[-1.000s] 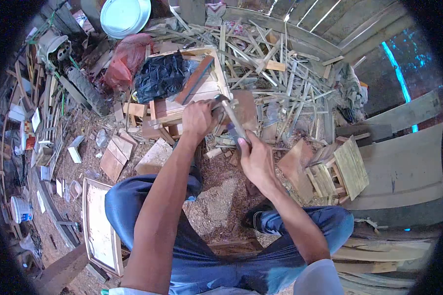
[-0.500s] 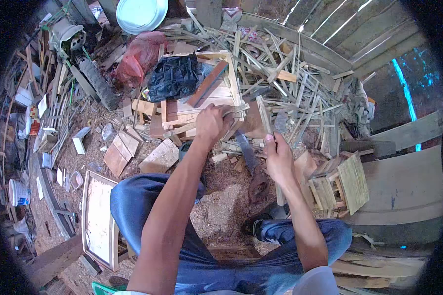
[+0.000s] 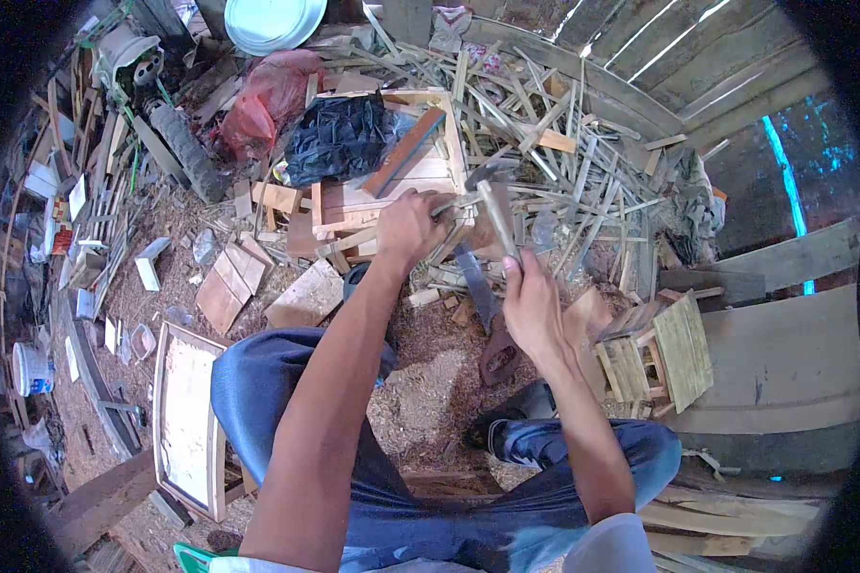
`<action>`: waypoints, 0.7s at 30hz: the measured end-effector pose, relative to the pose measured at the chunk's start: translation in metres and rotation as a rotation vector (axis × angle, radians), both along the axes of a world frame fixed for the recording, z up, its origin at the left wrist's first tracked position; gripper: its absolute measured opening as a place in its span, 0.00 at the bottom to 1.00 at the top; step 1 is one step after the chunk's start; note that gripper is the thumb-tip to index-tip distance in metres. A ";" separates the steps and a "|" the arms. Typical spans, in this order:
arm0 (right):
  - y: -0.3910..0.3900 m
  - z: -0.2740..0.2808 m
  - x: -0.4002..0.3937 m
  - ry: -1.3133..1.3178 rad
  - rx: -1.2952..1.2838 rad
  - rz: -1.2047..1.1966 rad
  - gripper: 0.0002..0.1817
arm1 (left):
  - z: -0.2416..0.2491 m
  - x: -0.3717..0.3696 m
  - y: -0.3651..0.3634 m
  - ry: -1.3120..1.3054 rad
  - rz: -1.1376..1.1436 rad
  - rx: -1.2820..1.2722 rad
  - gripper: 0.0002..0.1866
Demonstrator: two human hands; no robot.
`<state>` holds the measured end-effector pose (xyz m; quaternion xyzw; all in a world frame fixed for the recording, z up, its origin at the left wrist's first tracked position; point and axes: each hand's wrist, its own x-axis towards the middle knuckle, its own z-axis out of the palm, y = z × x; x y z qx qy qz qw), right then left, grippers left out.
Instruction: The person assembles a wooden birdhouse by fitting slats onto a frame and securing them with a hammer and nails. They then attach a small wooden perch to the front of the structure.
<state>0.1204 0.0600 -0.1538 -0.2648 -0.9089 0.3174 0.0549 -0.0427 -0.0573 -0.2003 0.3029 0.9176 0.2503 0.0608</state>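
My right hand is wrapped round the wooden handle of a hammer, whose dark head points away from me. Just left of the hammer, my left hand is closed on a narrow wooden piece; its fingers hide most of that piece. Both hands are close to the near right corner of a shallow wooden box. Inside the box lie a black plastic bag and a reddish-brown wooden strip. Below the hands, a handsaw rests on the sawdust-covered ground.
Heaped wood strips cover the ground behind and to the right. A small slatted wooden piece stands by my right knee. By my left knee leans a framed white panel. Loose boards and a white bucket lie farther left.
The hammer in my right hand has moved left, its head now close to the piece in my left hand. My left hand stays nearly in place.
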 end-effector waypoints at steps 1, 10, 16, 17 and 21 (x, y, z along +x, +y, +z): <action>0.001 -0.005 0.000 -0.048 0.004 0.012 0.15 | -0.002 0.000 0.000 -0.003 0.002 0.002 0.16; -0.008 -0.005 -0.001 0.055 0.130 -0.009 0.13 | -0.013 -0.005 0.000 0.040 -0.053 0.025 0.15; -0.005 0.011 -0.005 0.081 0.099 0.025 0.14 | -0.015 -0.004 0.001 0.068 -0.050 0.027 0.15; -0.007 0.011 -0.004 0.078 0.099 0.025 0.14 | -0.018 -0.006 0.001 0.080 -0.062 0.052 0.15; -0.005 -0.004 -0.006 0.004 0.110 0.008 0.14 | -0.020 -0.006 0.001 0.092 -0.071 0.076 0.15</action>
